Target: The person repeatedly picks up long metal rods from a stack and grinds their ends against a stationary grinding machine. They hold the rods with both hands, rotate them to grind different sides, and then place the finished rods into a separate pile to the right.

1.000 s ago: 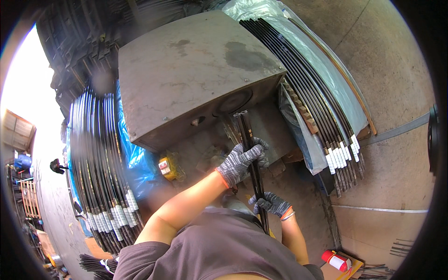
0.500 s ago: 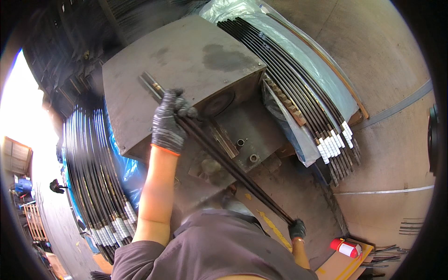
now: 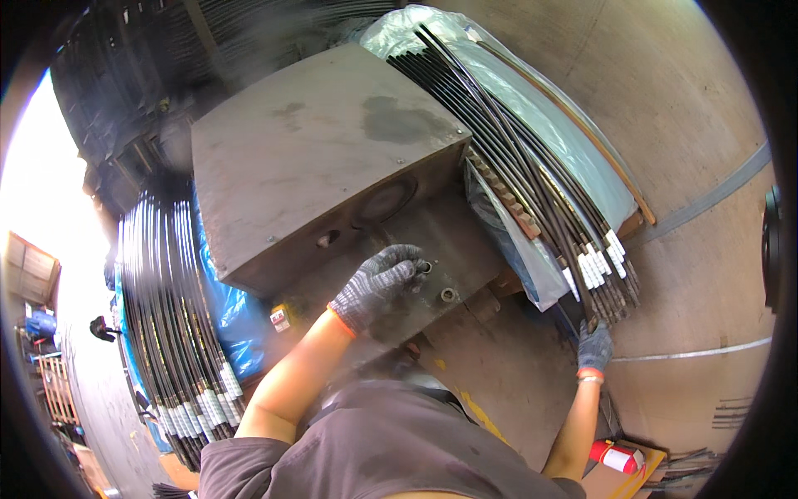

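Observation:
Two long dark metal rods (image 3: 515, 141) lie slanted across the right-hand stack of similar rods (image 3: 490, 125). My right hand (image 3: 593, 345), in a grey knit glove, is closed around their near ends beside the white-banded ends of the stack. My left hand (image 3: 382, 283), gloved the same way with an orange cuff, is over the ledge of a grey metal box-like machine (image 3: 324, 141). Its fingers are loosely bent and no rod is in them. Close to its fingertips stands a short tube stub (image 3: 427, 267), partly hidden; a second stub (image 3: 450, 294) stands nearby.
At left, another stack of dark rods (image 3: 170, 324) rests beside blue plastic sheeting (image 3: 224, 299). Clear plastic (image 3: 598, 166) lies under the right stack, with a notched wooden strip (image 3: 507, 195) along its edge. A red fire extinguisher (image 3: 615, 457) lies at lower right.
The rods have moved from over the machine to the right stack. My left hand has let go of them and come down toward the ledge; my right hand has moved up and right.

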`<state>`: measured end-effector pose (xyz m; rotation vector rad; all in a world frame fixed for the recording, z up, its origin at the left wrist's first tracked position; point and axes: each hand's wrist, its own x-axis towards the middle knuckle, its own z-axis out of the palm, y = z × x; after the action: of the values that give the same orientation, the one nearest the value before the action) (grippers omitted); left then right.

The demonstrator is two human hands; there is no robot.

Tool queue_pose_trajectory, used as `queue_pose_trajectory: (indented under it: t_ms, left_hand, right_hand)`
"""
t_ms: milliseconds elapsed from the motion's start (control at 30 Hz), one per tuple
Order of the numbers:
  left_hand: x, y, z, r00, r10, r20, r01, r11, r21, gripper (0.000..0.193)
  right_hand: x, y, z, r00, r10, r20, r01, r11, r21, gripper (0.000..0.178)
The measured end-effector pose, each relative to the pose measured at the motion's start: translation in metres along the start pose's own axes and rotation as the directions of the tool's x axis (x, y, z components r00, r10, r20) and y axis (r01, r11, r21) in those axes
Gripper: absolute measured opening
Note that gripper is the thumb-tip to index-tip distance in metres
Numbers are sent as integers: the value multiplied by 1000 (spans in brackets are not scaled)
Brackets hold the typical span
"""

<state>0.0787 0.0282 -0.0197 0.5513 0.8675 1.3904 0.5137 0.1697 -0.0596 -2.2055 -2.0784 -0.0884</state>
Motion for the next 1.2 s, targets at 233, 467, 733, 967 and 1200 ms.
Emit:
queue_pose_trajectory:
  t_ms: [233, 467, 733, 967, 1200]
  left_hand:
    - [-65, 2, -43, 938, 130, -322, -99, 989, 110, 36]
    - [-124, -16, -78, 757, 175, -630, -183, 982, 53, 27]
    - [-180, -2, -107, 345, 506, -790, -133, 860, 493, 24]
    - [-253, 3, -195, 53, 735, -676, 948, 175, 265, 60]
    - [-236, 5, -217, 108, 650, -752, 993, -108, 48, 38]
  right_hand:
    - [87, -67, -35, 997, -35, 62, 46, 980, -194, 41]
    - [154, -84, -15, 994, -61, 92, 77, 981, -177, 58]
    - [155, -89, -8, 958, -185, -219, 158, 978, -136, 69]
    - [89, -81, -7, 864, -273, -423, 302, 953, 1, 54]
    - [52, -48, 5, 908, -121, -400, 220, 952, 212, 47]
